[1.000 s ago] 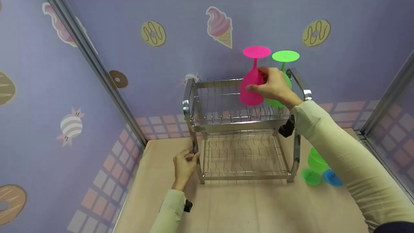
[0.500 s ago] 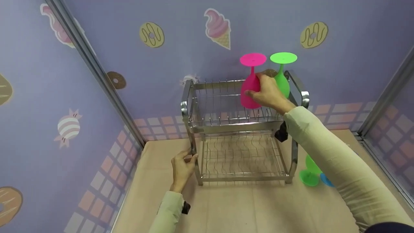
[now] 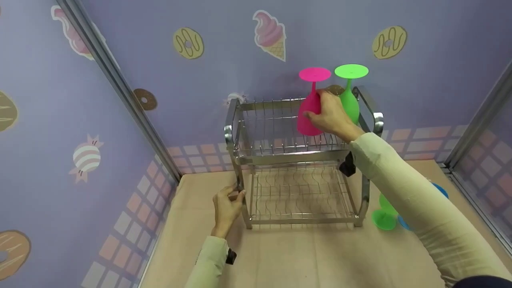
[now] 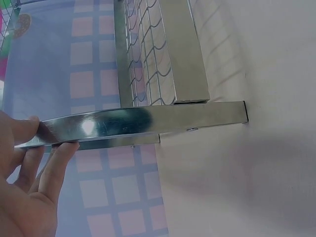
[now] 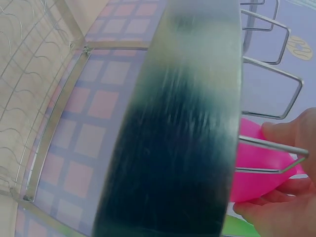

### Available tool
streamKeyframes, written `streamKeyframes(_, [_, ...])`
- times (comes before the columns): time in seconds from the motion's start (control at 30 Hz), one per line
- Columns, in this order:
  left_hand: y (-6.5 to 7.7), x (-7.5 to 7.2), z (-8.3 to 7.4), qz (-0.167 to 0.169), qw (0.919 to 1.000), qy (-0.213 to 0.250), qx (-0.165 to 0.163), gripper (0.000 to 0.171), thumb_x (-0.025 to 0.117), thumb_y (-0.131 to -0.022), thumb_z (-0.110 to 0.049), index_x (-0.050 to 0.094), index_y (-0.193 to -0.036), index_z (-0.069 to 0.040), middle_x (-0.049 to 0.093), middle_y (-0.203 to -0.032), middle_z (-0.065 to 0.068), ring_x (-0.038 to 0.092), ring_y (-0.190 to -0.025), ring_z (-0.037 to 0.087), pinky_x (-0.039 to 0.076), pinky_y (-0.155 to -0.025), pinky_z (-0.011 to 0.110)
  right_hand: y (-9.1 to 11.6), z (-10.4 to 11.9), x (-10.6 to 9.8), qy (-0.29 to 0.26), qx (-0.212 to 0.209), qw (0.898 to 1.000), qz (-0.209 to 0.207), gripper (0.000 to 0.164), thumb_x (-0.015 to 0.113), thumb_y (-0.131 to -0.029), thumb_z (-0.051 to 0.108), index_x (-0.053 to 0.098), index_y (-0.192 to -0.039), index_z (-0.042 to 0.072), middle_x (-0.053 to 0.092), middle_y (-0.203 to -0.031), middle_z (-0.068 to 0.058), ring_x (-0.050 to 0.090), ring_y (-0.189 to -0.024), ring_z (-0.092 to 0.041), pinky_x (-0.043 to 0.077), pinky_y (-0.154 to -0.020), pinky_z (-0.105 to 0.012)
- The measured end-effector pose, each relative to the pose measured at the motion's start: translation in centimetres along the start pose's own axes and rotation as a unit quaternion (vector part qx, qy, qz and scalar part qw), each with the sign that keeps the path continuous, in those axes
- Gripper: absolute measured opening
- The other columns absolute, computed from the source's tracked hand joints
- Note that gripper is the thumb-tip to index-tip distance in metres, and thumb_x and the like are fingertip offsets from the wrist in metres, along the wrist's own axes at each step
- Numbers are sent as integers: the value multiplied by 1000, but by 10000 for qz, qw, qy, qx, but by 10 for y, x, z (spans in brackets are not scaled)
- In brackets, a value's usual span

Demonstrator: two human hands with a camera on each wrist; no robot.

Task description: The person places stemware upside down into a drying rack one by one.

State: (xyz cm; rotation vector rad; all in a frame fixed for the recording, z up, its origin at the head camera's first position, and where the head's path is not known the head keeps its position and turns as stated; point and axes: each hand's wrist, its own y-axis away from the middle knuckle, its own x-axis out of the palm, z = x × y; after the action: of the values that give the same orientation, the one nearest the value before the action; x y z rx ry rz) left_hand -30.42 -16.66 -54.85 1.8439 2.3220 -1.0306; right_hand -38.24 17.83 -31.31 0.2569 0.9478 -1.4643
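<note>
My right hand [image 3: 334,114] grips the bowl of a pink goblet [image 3: 309,116], upside down with its foot on top, at the upper tier of a metal dish rack [image 3: 296,158]. Beside it to the right, a green goblet [image 3: 349,105] also stands upside down on that tier. In the right wrist view the pink goblet [image 5: 259,165] sits behind the tier's wire loops, fingers and thumb around it. My left hand [image 3: 227,209] holds the rack's left front leg; the left wrist view has thumb and fingers on either side of that metal leg [image 4: 98,126].
The rack's lower wire tier [image 3: 300,192] bears nothing. On the table right of the rack lie a green goblet [image 3: 385,219] and blue pieces [image 3: 440,190], partly hidden by my right sleeve [image 3: 412,200]. A patterned wall [image 3: 224,72] rises close behind.
The pink goblet has come down a little in my right hand, lower into the upper tier. My left hand keeps its hold on the rack leg.
</note>
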Motion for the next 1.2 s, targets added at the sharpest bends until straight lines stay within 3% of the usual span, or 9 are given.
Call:
streamKeyframes(0.3, [0,0,2,-31,10000,-16,-7,31,81,-93,0,75,-122,8,78,-111,22,80,-92,38,69,-79,38,18,11,-9,58,-62,10000,-19,66,75,-98,13,42,-149,-13,52,-143,-31,53,-133,-45,55,-112,-58])
streamKeyframes(0.47, [1,-1,3,-48,10000,31,-74,32,81,-92,2,74,-123,9,77,-112,23,80,-92,39,69,-79,38,37,12,-18,-5,-385,9992,-72,66,76,-98,13,43,-150,-11,54,-144,-28,53,-132,-43,49,-116,-57])
streamKeyframes(0.7, [1,1,5,-184,9998,45,48,32,81,-91,4,74,-121,10,77,-112,25,80,-91,40,69,-77,39,66,9,-39,-202,-527,9983,-151,63,74,-100,12,44,-152,-8,50,-153,-27,47,-145,-46,42,-125,-58])
streamKeyframes(0.93, [3,1,3,-52,9999,8,-97,34,81,-93,1,72,-124,12,75,-118,29,80,-94,42,69,-80,42,99,-9,-62,-278,-1033,9918,-701,52,75,-98,4,53,-144,-10,56,-147,-28,54,-140,-47,47,-119,-61])
streamKeyframes(1.0, [2,0,2,-64,9999,-30,-90,34,81,-92,1,73,-124,11,75,-119,28,80,-95,41,69,-81,42,107,-15,-68,-214,-1087,9895,-929,49,75,-98,3,56,-141,-9,59,-143,-26,57,-138,-45,50,-117,-56])
streamKeyframes(1.1, [2,0,2,-106,9999,-2,-39,34,81,-92,2,73,-123,11,75,-119,28,79,-98,41,69,-81,42,117,-24,-75,-66,-1155,9860,-1204,45,76,-97,3,60,-137,-7,63,-138,-23,61,-133,-41,54,-116,-37])
streamKeyframes(1.2, [2,2,1,-111,9999,59,5,33,81,-92,2,73,-123,11,75,-119,28,79,-97,42,69,-80,42,127,-34,-84,-32,-1134,9851,-1290,45,78,-95,2,61,-136,-7,64,-136,-23,62,-131,-41,51,-113,-18])
